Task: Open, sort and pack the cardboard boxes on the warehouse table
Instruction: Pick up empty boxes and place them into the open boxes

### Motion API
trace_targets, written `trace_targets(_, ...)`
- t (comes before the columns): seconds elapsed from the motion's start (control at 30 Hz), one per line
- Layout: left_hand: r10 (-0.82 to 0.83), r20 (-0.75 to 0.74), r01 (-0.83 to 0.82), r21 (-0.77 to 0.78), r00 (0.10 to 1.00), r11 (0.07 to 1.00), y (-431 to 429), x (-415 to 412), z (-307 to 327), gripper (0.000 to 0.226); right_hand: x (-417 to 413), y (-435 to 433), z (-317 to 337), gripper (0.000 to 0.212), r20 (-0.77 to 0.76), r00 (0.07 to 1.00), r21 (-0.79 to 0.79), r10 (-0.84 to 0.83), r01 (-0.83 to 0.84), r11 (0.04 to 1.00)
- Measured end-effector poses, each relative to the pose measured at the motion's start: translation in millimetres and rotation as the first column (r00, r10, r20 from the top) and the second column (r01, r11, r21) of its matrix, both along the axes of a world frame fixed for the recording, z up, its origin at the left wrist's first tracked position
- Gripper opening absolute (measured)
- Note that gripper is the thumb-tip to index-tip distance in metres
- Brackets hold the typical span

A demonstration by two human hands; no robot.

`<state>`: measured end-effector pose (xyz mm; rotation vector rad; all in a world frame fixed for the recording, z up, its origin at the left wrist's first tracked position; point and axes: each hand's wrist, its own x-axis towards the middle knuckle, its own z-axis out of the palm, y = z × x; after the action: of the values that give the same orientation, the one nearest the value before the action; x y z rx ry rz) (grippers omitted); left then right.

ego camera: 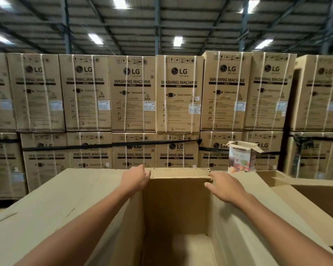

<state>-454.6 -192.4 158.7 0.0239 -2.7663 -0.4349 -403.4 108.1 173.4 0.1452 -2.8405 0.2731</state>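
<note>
A large open cardboard box (177,200) stands right in front of me, its inside bare as far as I can see. Its far flap (179,172) stands nearly upright. My left hand (136,178) grips the flap's left top corner, fingers curled over the edge. At the flap's right corner, my right hand (224,186) holds on with fingers over the top and thumb on the near side. The box's wide left flap (56,208) and its right flap (258,217) lie spread outward.
A small printed carton (241,157) with its top flaps open stands behind the box at the right. Another open cardboard box (315,192) sits at the right edge. A two-high wall of washing machine cartons (179,95) fills the background.
</note>
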Motion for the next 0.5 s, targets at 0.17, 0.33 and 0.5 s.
trace_targets(0.17,-0.049,0.264,-0.009,0.215,0.963,0.977,6,-60,-34,0.024,-58,8,-41,0.039,0.06,0.992,-0.052,-0.108,0.111,0.992)
trace_targets(0.33,-0.164,0.026,0.112,0.621,0.986,0.776,-10,-72,-56,0.046,-72,17,-53,0.036,0.106,0.994,-0.244,-0.011,0.036,0.969)
trace_targets(0.5,-0.161,0.051,0.143,0.259,0.986,0.955,-3,-75,-60,0.037,-68,8,-57,0.051,0.087,0.996,-0.06,-0.029,0.034,0.998)
